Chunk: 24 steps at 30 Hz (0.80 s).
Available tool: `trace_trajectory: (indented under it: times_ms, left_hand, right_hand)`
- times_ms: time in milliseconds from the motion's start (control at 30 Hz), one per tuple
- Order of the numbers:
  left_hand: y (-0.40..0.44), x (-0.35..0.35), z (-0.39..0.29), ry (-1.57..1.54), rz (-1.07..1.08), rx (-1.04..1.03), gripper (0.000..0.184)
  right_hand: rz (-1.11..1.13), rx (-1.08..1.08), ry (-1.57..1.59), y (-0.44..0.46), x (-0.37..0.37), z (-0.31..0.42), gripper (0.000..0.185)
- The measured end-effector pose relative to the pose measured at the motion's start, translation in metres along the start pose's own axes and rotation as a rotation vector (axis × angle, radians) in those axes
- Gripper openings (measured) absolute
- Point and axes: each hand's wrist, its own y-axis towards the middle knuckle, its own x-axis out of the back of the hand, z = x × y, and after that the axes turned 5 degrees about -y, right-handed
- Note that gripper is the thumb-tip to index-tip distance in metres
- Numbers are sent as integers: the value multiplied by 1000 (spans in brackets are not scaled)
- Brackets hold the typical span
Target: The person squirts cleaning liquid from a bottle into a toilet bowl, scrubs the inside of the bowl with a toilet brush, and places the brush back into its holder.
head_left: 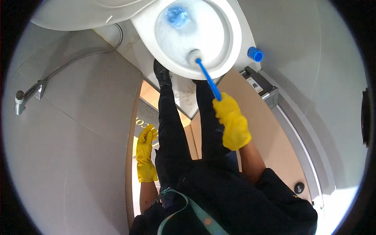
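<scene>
My right hand (234, 122), in a yellow rubber glove, is wrapped round the blue handle of a toilet brush (208, 77). The white brush head rests against the inner front wall of the toilet bowl (235, 35). Blue-tinted water (177, 17) lies at the bottom of the bowl, with whitish streaks across the inside. My left hand (146, 150), also in a yellow glove, hangs beside my left leg, holding nothing, its fingers loosely stretched.
The toilet lid (94, 15) is raised. A hand sprayer (23, 101) hangs on the left wall, its metal hose (84, 57) running behind the toilet. At right stand a blue cup-like holder (255, 54) and a grey dispenser (261, 87). An open wooden door (270, 129) is close to my right arm.
</scene>
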Motion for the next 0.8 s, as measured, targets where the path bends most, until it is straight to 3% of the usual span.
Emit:
trace_trajectory:
  times_ms: [33, 67, 133, 167, 233, 300, 367, 400, 467, 533, 567, 633, 667, 733, 800]
  left_hand:
    - [0, -1, 4, -7, 0, 2, 31]
    - [1, -2, 8, 3, -9, 19, 31]
    - [-2, -5, 10, 56, -17, 57, 32]
    - [-4, -7, 12, 57, -20, 59, 32]
    - [-6, -5, 8, 113, -2, -13, 33]
    - [-4, -3, -3, 76, 1, -6, 33]
    - [-1, 0, -8, 31, 5, 4, 33]
    - [3, 2, -9, 37, -1, -10, 32]
    - [1, -5, -16, 44, -27, -40, 31]
    - [3, -7, -16, 20, -24, -16, 31]
    - [5, -7, -14, -3, -22, 2, 30]
    - [2, -4, -7, 15, -30, -18, 30]
    - [6, -2, -1, -16, -24, -14, 31]
    - [9, 0, 7, -27, -22, -10, 31]
    - [19, 3, 14, -36, -23, -20, 31]
  right_hand:
    - [246, -147, 265, -5, 45, 20, 22]
    - [343, -189, 294, 12, 72, 35, 28]
    - [-397, 853, 37, 38, 65, 33, 40]
    - [-454, 1013, 168, 17, 82, 89, 52]
    - [-201, 980, 265, 43, 74, 94, 57]
    - [-574, 925, 162, 24, 38, 50, 59]
    - [-311, 717, 491, 30, 7, -40, 56]
    - [-308, 735, 492, 62, 4, -65, 56]
    - [254, 90, 1041, 114, 9, -78, 49]
    - [-936, 1058, 144, 107, 8, 30, 47]
    - [-610, 1172, 293, 106, 26, 70, 49]
    - [-255, 855, 417, 80, 30, 84, 41]
    - [-255, 864, 413, 85, 24, 60, 41]
    - [-40, 38, 1001, 100, 10, -20, 27]
    - [-4, 88, 982, 105, 18, -15, 28]
